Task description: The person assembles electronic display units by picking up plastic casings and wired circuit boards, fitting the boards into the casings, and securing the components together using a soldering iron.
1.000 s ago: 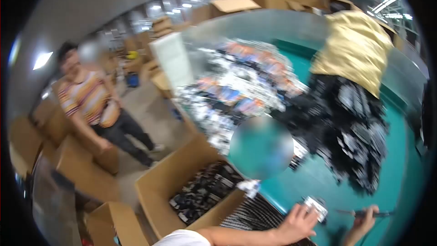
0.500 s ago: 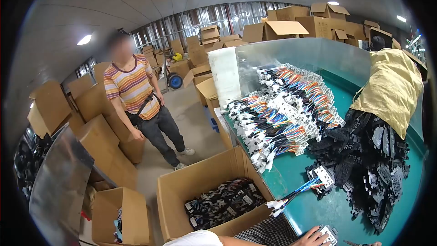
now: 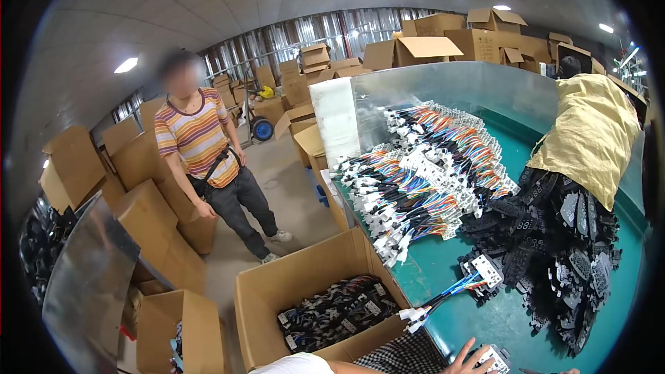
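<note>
At the bottom edge, my left hand [image 3: 465,361] has its fingers stretched and spread, fingertips at the left side of a white circuit board [image 3: 493,360] on the green tabletop. Only a sliver of my right hand [image 3: 571,371] shows, its fingers cut off by the frame. Beside it a thin dark object [image 3: 530,371] is barely visible; I cannot make out its kind. Just beyond my left hand lies a black plastic housing [image 3: 493,296] bearing a white circuit board [image 3: 488,270]. Its coloured wires [image 3: 447,292] end in white connectors [image 3: 414,317] near the table edge.
Wired circuit boards [image 3: 422,180] lie piled on the green table [image 3: 433,270]. Black display housings [image 3: 571,263] spill from a yellow sack [image 3: 589,131]. A cardboard box [image 3: 263,291] of wired parts stands left of the table. A person in a striped shirt [image 3: 201,138] stands beyond it.
The fingers of my left hand have spread apart and lifted somewhat at the circuit board. My right hand stays at the bottom edge. The whole view has shifted slightly.
</note>
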Demonstrator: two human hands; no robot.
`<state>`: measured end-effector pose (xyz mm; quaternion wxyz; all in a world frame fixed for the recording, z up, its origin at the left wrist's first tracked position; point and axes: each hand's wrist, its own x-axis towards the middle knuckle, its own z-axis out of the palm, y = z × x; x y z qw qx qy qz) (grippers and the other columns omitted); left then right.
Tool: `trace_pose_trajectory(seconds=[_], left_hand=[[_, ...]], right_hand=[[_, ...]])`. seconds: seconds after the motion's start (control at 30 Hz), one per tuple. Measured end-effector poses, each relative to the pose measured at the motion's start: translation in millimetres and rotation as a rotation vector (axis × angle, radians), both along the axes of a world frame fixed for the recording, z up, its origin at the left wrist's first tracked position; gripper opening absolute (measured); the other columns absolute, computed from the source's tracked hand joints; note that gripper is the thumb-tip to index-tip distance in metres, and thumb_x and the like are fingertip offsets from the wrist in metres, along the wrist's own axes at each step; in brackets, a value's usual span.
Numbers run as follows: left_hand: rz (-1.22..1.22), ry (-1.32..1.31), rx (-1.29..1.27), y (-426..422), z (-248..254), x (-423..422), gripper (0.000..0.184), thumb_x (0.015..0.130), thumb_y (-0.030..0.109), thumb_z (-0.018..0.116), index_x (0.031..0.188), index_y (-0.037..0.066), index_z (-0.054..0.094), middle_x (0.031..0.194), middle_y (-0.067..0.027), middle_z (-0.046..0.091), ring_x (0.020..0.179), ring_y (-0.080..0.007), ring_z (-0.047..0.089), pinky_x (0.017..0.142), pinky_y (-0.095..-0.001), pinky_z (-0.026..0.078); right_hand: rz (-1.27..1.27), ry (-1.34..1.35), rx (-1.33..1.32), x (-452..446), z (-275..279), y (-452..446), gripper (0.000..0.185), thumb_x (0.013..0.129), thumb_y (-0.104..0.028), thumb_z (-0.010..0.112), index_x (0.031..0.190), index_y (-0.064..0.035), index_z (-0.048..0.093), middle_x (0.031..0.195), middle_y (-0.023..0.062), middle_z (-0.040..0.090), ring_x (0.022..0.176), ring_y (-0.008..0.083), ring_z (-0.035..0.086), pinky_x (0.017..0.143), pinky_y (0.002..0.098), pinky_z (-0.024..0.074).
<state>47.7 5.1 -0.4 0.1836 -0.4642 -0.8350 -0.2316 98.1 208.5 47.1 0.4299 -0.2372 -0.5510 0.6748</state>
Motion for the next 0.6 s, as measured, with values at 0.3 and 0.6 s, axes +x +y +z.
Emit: trace_pose_trajectory(seconds=[0.3, 0.6], left_hand=[[-0.043, 0.165, 0.066, 22, -59, -18, 0.059, 0.077, 0.049, 0.052, 0.112, 0.002, 0.053, 0.111, -0.0203, 0.052, 0.109, -0.0401, 0.043, 0.098, -0.0599, 0.024], [-0.102, -0.116, -0.147, 5, -2, -9, 0.07, 0.06, 0.047, 0.071, 0.114, 0.009, 0.049, 0.115, -0.0195, 0.043, 0.118, -0.0336, 0.037, 0.092, -0.0662, 0.023]], right_hand=[[-0.134, -0.106, 0.062, -10, -7, 6, 0.019, 0.084, -0.013, 0.047, 0.067, -0.0101, 0.041, 0.056, -0.003, 0.035, 0.047, 0.0059, 0.028, 0.043, 0.0208, 0.0237], [0.06, 0.018, 0.062, 1, -16, 12, 0.01, 0.081, -0.012, 0.055, 0.08, -0.0078, 0.046, 0.063, -0.0029, 0.044, 0.048, 0.0027, 0.034, 0.042, 0.0177, 0.0262]])
